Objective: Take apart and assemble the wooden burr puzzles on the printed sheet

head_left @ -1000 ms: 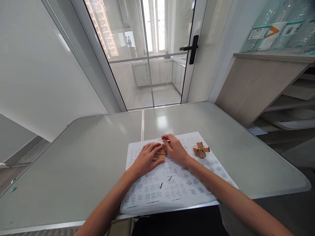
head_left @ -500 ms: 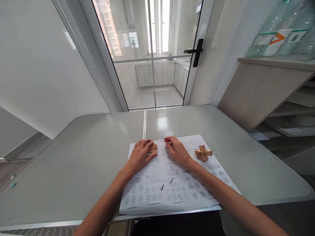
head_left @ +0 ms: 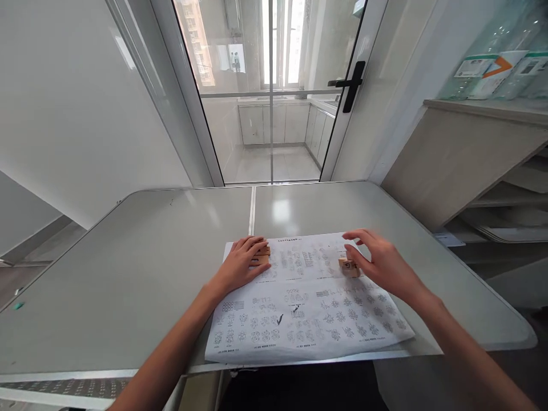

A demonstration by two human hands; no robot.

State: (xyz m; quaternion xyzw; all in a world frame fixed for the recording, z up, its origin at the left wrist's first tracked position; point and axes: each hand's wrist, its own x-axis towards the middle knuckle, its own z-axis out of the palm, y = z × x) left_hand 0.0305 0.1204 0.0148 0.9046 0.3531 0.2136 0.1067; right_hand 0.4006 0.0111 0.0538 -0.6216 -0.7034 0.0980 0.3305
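Observation:
My left hand (head_left: pixel 240 260) lies over the wooden puzzle pieces (head_left: pixel 261 260) near the top left of the printed sheet (head_left: pixel 257 291). Its fingers curve across their far side and the thumb runs along the near side, so much of the wood is hidden. My right hand (head_left: pixel 379 260) hovers around a small cross-shaped wooden puzzle assembly (head_left: pixel 349 266) on the sheet's right part. Thumb and fingers are apart there, slightly blurred, and cover part of the assembly. Dark marks show on the wood.
The sheet, printed with rows of small diagrams, lies on a grey table (head_left: pixel 171 268). Beyond the table's far edge stands a glass door with a black handle (head_left: pixel 351 85). To the right is a shelf unit (head_left: pixel 466 148) with plastic bottles (head_left: pixel 492 74) on top.
My right hand has moved right, from the middle of the sheet to the cross-shaped assembly, and its fingers have spread. My left hand stays on the wooden pieces. The view has shifted slightly.

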